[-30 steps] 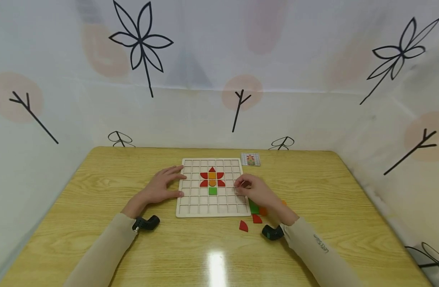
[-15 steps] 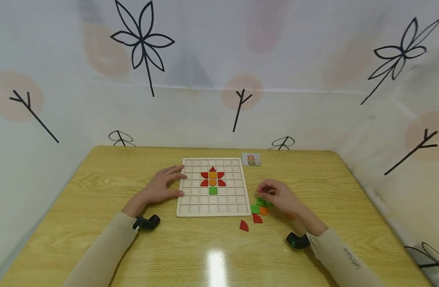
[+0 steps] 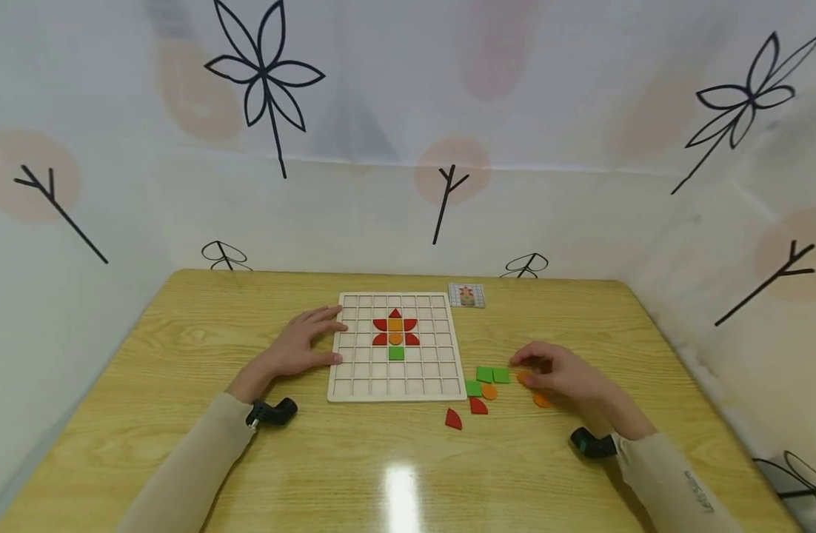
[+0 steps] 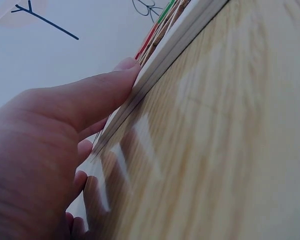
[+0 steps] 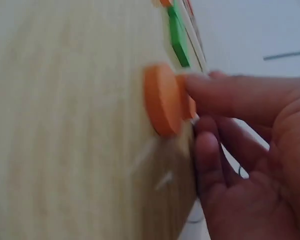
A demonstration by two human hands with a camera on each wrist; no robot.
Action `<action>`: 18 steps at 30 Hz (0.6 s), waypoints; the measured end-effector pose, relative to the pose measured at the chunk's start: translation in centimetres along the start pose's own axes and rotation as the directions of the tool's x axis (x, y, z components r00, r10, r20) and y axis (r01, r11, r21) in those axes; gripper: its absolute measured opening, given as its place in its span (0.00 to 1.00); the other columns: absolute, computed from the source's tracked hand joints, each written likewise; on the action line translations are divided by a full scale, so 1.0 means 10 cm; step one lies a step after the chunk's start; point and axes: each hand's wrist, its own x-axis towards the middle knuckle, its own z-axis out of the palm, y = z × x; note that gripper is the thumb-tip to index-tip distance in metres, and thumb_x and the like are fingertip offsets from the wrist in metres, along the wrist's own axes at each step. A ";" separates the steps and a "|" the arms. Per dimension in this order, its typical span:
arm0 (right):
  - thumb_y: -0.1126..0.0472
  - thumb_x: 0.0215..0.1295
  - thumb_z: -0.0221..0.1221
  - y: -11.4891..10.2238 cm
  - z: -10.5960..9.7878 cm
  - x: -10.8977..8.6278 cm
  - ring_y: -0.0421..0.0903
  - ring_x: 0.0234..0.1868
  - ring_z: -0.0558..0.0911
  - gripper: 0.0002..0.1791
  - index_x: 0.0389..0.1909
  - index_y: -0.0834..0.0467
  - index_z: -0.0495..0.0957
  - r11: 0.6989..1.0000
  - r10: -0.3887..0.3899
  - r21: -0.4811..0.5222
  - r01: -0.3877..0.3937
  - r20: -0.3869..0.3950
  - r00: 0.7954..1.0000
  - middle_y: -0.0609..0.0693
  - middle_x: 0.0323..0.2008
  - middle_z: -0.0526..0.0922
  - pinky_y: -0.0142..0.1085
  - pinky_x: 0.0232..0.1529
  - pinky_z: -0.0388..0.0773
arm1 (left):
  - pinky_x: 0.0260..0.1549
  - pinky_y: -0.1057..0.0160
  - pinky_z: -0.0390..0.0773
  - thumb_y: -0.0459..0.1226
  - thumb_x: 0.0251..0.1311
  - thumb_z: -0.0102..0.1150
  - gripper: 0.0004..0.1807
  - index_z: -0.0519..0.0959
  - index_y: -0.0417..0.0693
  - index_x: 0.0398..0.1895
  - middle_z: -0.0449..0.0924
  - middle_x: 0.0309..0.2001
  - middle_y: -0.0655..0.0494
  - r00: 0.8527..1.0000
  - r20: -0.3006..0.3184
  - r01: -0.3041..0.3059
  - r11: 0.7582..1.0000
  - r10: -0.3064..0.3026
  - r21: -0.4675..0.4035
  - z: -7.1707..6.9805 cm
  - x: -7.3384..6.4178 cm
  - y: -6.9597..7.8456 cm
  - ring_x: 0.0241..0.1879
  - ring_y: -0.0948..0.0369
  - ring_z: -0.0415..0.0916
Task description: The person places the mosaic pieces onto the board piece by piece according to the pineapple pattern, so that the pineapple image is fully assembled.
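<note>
A pale wooden grid board lies flat in the middle of the table. It bears a red triangle, red petal-like pieces, an orange square, an orange disc and a green square. My left hand, fingers spread, touches the board's left edge with thumb and fingertips. On the right my right hand bends its fingers loosely above a loose orange piece. In the right wrist view the thumb overlaps that piece; no firm grip shows. Another orange piece lies nearer.
Between board and right hand lie green squares, an orange disc and red quarter-circle pieces. A small pattern card sits behind the board's right corner. A patterned cloth stands behind the table.
My right hand has moved right, from the board's right edge past the green squares to the orange pieces, uncovering the green squares. The left hand has stayed at the board's edge.
</note>
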 end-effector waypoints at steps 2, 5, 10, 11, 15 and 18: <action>0.68 0.66 0.63 0.06 -0.04 0.00 0.42 0.47 0.77 0.16 0.54 0.63 0.78 0.998 -0.003 0.063 0.000 0.047 0.999 0.59 0.53 0.78 0.30 0.46 0.76 | 0.68 0.34 0.47 0.54 0.59 0.66 0.31 0.77 0.52 0.64 0.57 0.76 0.49 1.000 -0.001 0.001 1.000 -0.001 -0.001 0.00 -0.01 0.00 0.74 0.43 0.50; 0.69 0.66 0.63 0.12 -0.07 0.02 0.42 0.46 0.77 0.16 0.54 0.65 0.78 0.992 0.001 0.126 -0.009 0.068 0.998 0.62 0.53 0.78 0.30 0.46 0.77 | 0.68 0.34 0.47 0.55 0.59 0.66 0.31 0.77 0.52 0.64 0.58 0.76 0.49 1.000 -0.002 0.001 1.000 -0.001 0.006 0.01 0.00 -0.01 0.74 0.43 0.50; 0.70 0.65 0.63 0.15 -0.06 0.03 0.41 0.42 0.76 0.13 0.51 0.65 0.80 0.990 0.013 0.140 -0.017 0.033 0.999 0.60 0.49 0.80 0.29 0.43 0.76 | 0.67 0.34 0.48 0.54 0.59 0.66 0.31 0.77 0.52 0.64 0.58 0.76 0.48 1.000 -0.005 0.000 1.000 0.000 0.009 0.01 -0.01 -0.02 0.74 0.43 0.50; 0.70 0.65 0.63 0.15 -0.05 0.03 0.42 0.41 0.76 0.13 0.50 0.64 0.80 0.990 0.012 0.139 -0.015 0.022 1.000 0.60 0.48 0.80 0.29 0.42 0.76 | 0.68 0.34 0.48 0.54 0.59 0.67 0.32 0.77 0.52 0.64 0.58 0.76 0.48 1.000 -0.006 -0.001 1.000 0.001 0.006 0.00 -0.01 -0.01 0.75 0.43 0.49; 0.70 0.64 0.64 0.13 -0.02 0.01 0.42 0.40 0.75 0.12 0.49 0.64 0.81 0.991 0.025 0.132 -0.021 -0.030 0.999 0.58 0.46 0.81 0.30 0.41 0.76 | 0.68 0.34 0.47 0.53 0.58 0.67 0.32 0.77 0.51 0.63 0.58 0.75 0.48 1.000 -0.008 -0.004 1.000 0.004 0.003 -0.01 0.00 0.01 0.74 0.43 0.50; 0.69 0.64 0.65 0.11 -0.01 0.00 0.43 0.39 0.76 0.12 0.48 0.63 0.82 0.992 0.042 0.123 -0.033 -0.070 0.997 0.57 0.44 0.81 0.30 0.40 0.76 | 0.68 0.34 0.47 0.54 0.58 0.67 0.32 0.77 0.51 0.63 0.58 0.75 0.48 1.000 -0.005 -0.001 1.000 0.001 0.003 0.00 0.00 0.02 0.75 0.43 0.50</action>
